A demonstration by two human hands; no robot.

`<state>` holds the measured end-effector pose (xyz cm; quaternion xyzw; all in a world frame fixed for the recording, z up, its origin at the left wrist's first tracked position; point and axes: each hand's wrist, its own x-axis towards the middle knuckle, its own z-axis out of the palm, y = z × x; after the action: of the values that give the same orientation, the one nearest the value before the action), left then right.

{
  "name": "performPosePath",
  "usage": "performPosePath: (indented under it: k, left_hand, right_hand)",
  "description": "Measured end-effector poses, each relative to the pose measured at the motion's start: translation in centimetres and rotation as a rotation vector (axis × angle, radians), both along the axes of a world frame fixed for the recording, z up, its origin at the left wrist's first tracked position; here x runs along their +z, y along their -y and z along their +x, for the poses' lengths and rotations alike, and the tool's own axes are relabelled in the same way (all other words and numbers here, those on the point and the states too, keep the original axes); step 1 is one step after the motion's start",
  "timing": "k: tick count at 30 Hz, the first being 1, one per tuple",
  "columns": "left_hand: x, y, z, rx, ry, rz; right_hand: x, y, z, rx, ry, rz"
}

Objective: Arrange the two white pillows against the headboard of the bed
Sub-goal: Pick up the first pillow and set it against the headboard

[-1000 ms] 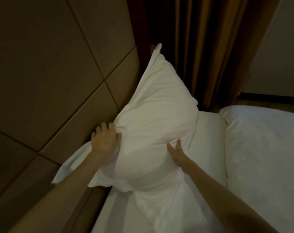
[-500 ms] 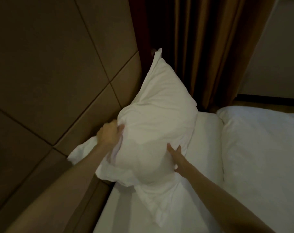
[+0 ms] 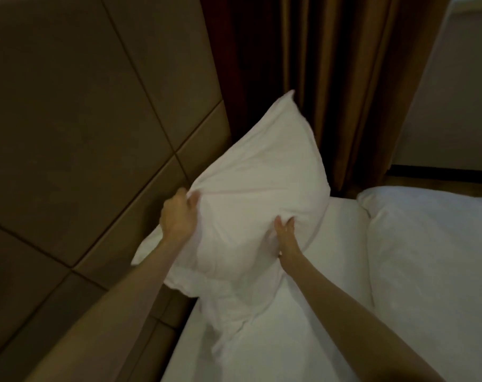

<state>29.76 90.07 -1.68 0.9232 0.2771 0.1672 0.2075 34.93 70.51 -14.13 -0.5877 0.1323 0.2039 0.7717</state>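
A white pillow (image 3: 262, 183) stands tilted on its end against the brown padded headboard (image 3: 82, 133), its top corner pointing up toward the curtain. My left hand (image 3: 177, 216) grips the pillow's left edge, fingers bunched into the fabric. My right hand (image 3: 285, 235) clutches its lower right side, creasing the cover. A second white pillow (image 3: 234, 312) lies partly under the first one, on the mattress beside the headboard; most of it is hidden.
The white bed sheet (image 3: 342, 238) stretches to the right of the pillows. A folded white duvet (image 3: 433, 271) covers the bed's right part. Brown curtains (image 3: 339, 92) hang behind the bed's far end. A pale wall (image 3: 460, 106) stands at the far right.
The pillow has shifted right and down along the headboard. My left hand went from resting flat on the pillow's edge to gripping it, and my right hand now pinches the fabric.
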Motion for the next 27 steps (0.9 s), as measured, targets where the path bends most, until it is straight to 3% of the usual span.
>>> performPosePath:
  k: [2, 4, 9, 13, 20, 23, 27]
  left_hand:
    - [-1.8, -2.2, -1.0, 0.123, -0.141, 0.006]
    - [-2.7, -3.0, -1.7, 0.093, -0.2, 0.079]
    - [-2.7, -2.7, -3.0, -0.006, -0.163, 0.118]
    - [-3.7, -2.2, -4.7, 0.011, -0.219, 0.147]
    - [-3.3, -2.5, -4.2, -0.03, -0.264, 0.572]
    - [-4.3, -3.5, -5.7, -0.227, -0.21, 0.781]
    - [-4.6, -3.7, -7.1, -0.283, -0.376, 0.723]
  right_hand:
    - [-0.6, -0.3, 0.2, 0.159, 0.024, -0.129]
    - [-1.0, -1.1, 0.4, 0.239, 0.026, -0.223]
    - [-1.5, -2.4, 1.2, 0.33, 0.048, -0.396]
    - [-2.8, -2.0, 1.1, 0.321, 0.012, -0.376]
    - [-3.9, -1.4, -1.0, 0.37, 0.009, -0.377]
    - [-3.5, -0.2, -2.1, 0.43, -0.05, -0.345]
    - [-1.6, 1.7, -2.4, 0.514, -0.1, -0.327]
